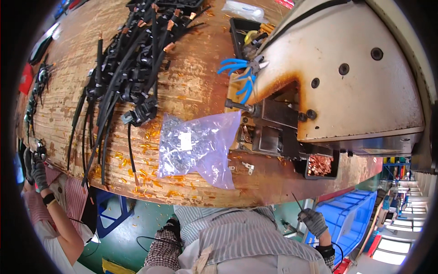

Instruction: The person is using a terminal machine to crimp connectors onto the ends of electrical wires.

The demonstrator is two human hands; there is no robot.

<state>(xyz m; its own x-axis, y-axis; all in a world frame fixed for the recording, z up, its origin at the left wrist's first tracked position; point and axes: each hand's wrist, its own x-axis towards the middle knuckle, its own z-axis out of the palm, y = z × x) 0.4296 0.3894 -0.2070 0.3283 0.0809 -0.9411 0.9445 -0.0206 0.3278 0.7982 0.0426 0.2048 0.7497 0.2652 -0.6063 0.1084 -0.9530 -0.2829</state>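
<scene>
My right hand [315,222], in a grey glove, is at the lower right, below the table's front edge. Its fingers are closed around a thin dark pointed rod [297,201] that sticks up and to the left; its kind is unclear. On my left side, a checked sleeve [162,246] leads to a dark cuff just under the table edge. The left hand's fingers are hidden there. A clear plastic bag of small metal terminals [186,145] lies on the table in front of me. Two loose metal terminals [248,168] lie to its right.
A large beige press machine [351,86] stands at right, with blue-handled pliers [248,75] beside it. A black tray of copper pieces [336,170] sits underneath. Black cables [118,77] pile up at left. Another person's gloved hands [37,171] work at far left. A blue bin [349,217] stands at right.
</scene>
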